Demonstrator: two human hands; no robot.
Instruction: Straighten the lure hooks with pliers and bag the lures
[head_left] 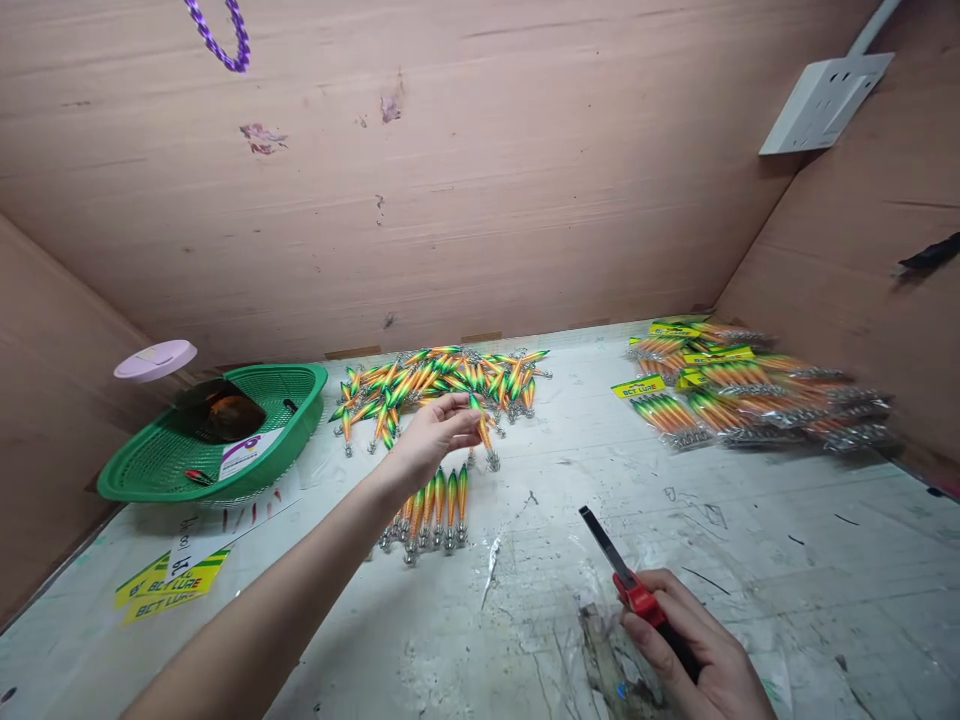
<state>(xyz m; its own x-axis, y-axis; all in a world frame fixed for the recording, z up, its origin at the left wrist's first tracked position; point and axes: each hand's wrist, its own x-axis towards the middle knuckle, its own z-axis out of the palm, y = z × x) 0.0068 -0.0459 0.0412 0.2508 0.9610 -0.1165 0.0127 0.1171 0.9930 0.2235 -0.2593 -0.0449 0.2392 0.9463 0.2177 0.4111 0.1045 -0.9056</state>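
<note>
My left hand [433, 432] reaches forward and pinches one orange-and-green fishing lure [485, 435] by its body, hook end hanging down. It hovers just in front of a loose pile of the same lures [439, 380]. Below it, several lures lie side by side in a neat row [431, 505]. My right hand [694, 640] rests near the front edge, closed round a red-and-black stapler [630, 575] whose dark arm points up and left. A clear plastic bag [600, 640] lies under that hand.
A green basket [296, 400] at the left holds a dark object and a card. Yellow label cards [169, 580] lie in front of it. Bagged lures with yellow headers [739, 390] are stacked at the right. Plywood walls enclose the bench; a socket [825, 100] sits upper right.
</note>
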